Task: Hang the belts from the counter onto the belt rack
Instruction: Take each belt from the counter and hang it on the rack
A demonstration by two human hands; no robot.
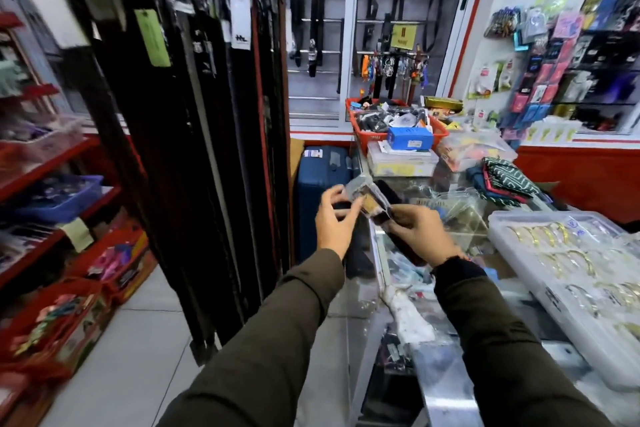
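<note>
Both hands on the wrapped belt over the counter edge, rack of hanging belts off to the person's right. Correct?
Not quite. In the head view the belt rack hangs on the person's left, not right. The rest holds: left hand and right hand both hold the wrapped belt over the glass counter edge.

White tiled floor (138,340), red shelves (52,163) (crowded with goods), glass-fronted cabinet (381,28), red-trimmed walls (588,170).

- We see two long sleeves, dark olive-brown, creased along each forearm.
- Our left hand (334,224) is bare.
- Our right hand (424,234) shows a dark wristband at the cuff.
</note>
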